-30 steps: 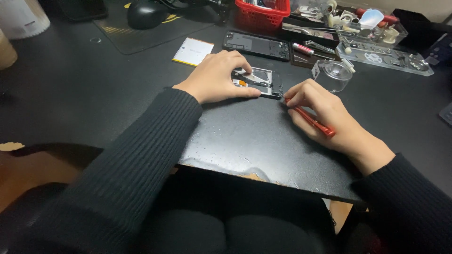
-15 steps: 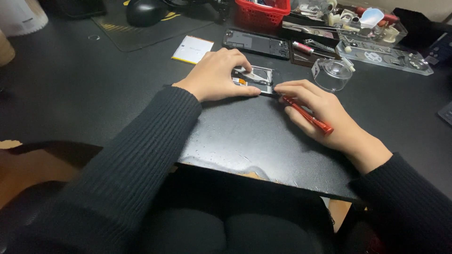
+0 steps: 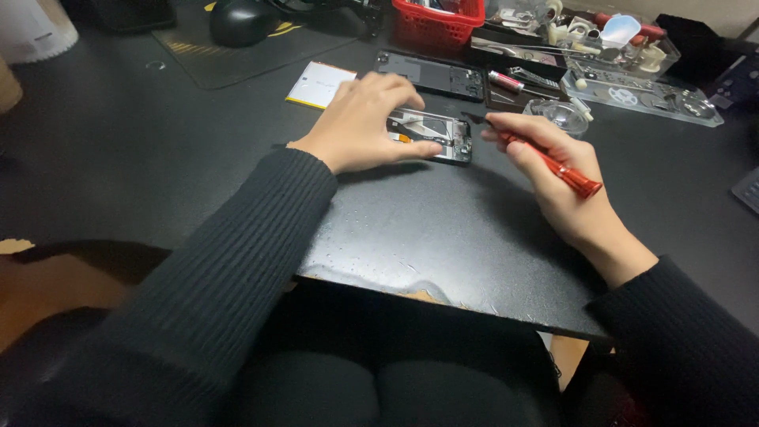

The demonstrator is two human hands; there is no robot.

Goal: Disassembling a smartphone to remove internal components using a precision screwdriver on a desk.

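An opened phone body (image 3: pixel 443 130) with its insides showing lies flat on the black work mat (image 3: pixel 443 229). My left hand (image 3: pixel 368 122) rests on its left part and holds it down, thumb along the near edge. My right hand (image 3: pixel 553 178) grips a red screwdriver (image 3: pixel 557 168) like a pen. The screwdriver's dark tip points at the phone's right end, just off its edge.
Behind the phone lie a yellow-edged white battery (image 3: pixel 320 83), a second black phone frame (image 3: pixel 431 75), a clear round dish (image 3: pixel 557 115), a red basket (image 3: pixel 439 20), a clear tray of small parts (image 3: pixel 648 95) and a dark computer mouse (image 3: pixel 237 20) on a mouse pad.
My right hand has lifted and shifted right and back, drawing the screwdriver tip away from the phone's near edge to its right end. My left hand stays on the phone.
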